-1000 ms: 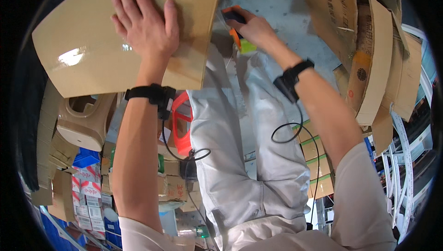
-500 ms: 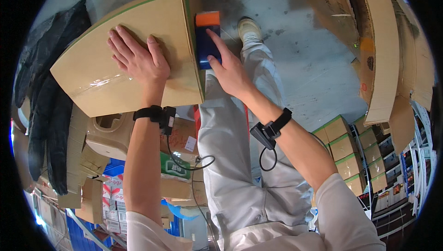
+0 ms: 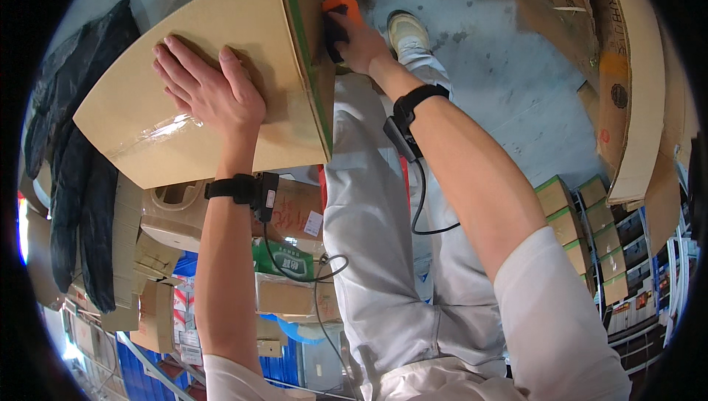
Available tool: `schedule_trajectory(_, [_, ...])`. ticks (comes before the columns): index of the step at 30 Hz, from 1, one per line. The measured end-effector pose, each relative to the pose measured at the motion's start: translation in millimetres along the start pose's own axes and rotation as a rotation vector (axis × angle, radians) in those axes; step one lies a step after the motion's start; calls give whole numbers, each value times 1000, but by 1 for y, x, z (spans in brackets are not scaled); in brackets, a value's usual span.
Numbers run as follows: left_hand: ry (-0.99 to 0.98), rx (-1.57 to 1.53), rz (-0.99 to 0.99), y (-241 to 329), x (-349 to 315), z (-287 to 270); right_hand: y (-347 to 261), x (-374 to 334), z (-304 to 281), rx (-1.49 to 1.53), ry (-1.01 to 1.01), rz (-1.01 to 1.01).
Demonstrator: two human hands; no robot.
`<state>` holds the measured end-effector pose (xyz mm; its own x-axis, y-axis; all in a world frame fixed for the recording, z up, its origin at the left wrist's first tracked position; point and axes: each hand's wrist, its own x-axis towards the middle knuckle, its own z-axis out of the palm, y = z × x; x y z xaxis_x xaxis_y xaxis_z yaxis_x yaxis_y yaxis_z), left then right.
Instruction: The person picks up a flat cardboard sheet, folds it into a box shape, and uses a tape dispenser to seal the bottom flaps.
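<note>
A large cardboard box (image 3: 280, 69) with green tape along its edges is in front of me, at the upper left. My left hand (image 3: 214, 95) lies flat on its top panel, fingers spread and holding nothing. A strip of clear shiny tape crosses the panel below that palm. By the box's right side, my right hand (image 3: 361, 43) is closed round a dark blue and orange block-shaped thing (image 3: 345, 4). Its orange end sticks out past my fingers; my hand covers part of the rest.
Black plastic sheeting (image 3: 81, 135) hangs at the left. Flattened cardboard (image 3: 638, 91) stands at the right, with green-taped boxes (image 3: 564, 224) below it. A beige plastic container (image 3: 166, 213) and a green package (image 3: 284, 259) sit beneath the big box. My shoe (image 3: 408, 34) is on the grey floor.
My right hand has moved up and away from me along the box's side, and the blue and orange thing has tilted. The box has shifted slightly; my left hand stays flat on it.
</note>
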<state>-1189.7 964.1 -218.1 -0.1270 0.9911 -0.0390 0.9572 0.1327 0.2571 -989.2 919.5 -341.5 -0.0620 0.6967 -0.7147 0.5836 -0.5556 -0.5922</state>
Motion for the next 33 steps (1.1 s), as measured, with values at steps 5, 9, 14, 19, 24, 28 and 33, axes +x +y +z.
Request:
schedule_trajectory(5, [15, 17, 2, -2, 1, 1, -6, -12, -21, 485, 69, 4])
schedule_trajectory(9, [6, 57, -4, -14, 0, -9, -55, -57, -43, 680, -147, -30])
schedule_trajectory(14, [19, 73, 11, -10, 0, -7, -57, -42, -28, 510, -4, 61])
schedule_trajectory(19, [12, 67, -5, -4, -3, -3, -23, -3, -13, 263, 93, 3])
schedule_trajectory(24, [25, 47, 35, -6, 3, -8, 4, -8, -44, 453, -108, 104])
schedule_trajectory(28, [41, 25, 15, -17, -3, -10, 8, -42, -101, 370, -136, 169])
schedule_trajectory(33, [84, -139, -42, -7, -5, -11, -1, -78, -187, -119, -1, 49])
